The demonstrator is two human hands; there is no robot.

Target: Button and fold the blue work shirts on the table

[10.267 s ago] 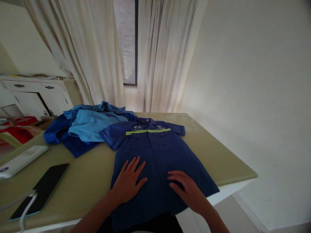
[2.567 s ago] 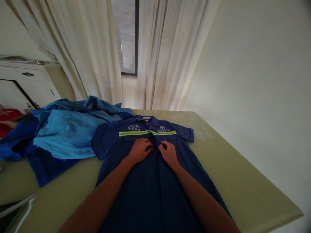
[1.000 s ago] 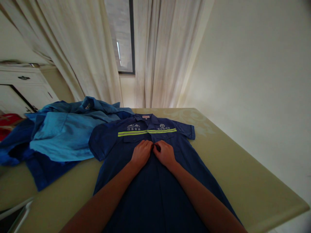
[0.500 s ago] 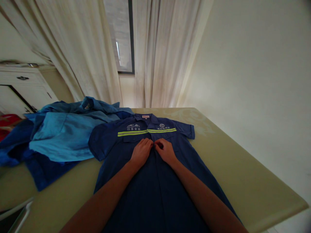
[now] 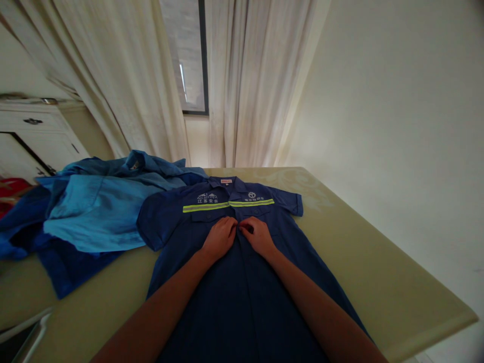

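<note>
A dark navy short-sleeved work shirt (image 5: 242, 297) lies face up, its collar at the far end. It has a yellow-and-grey reflective stripe (image 5: 206, 207) across the chest, with white logos above. My left hand (image 5: 221, 237) pinches the front opening just below the stripe. Opposite it, my right hand (image 5: 257, 236) pinches the other side of the same opening, thumb and forefinger curled together. The fingertips of both hands nearly meet at the placket. Whether a button is between them is hidden by the fingers.
The shirt rests on a pale yellow-green table (image 5: 363, 267). Several crumpled blue garments (image 5: 94, 212) are heaped on the left. A red item (image 5: 13, 194) sits beyond them, near a white cabinet (image 5: 38, 136). Curtains (image 5: 257, 85) hang behind, and a white wall (image 5: 397, 126) rises on the right.
Both hands stay at the same spot on the placket, with only tiny finger shifts. The shirt has barely moved.
</note>
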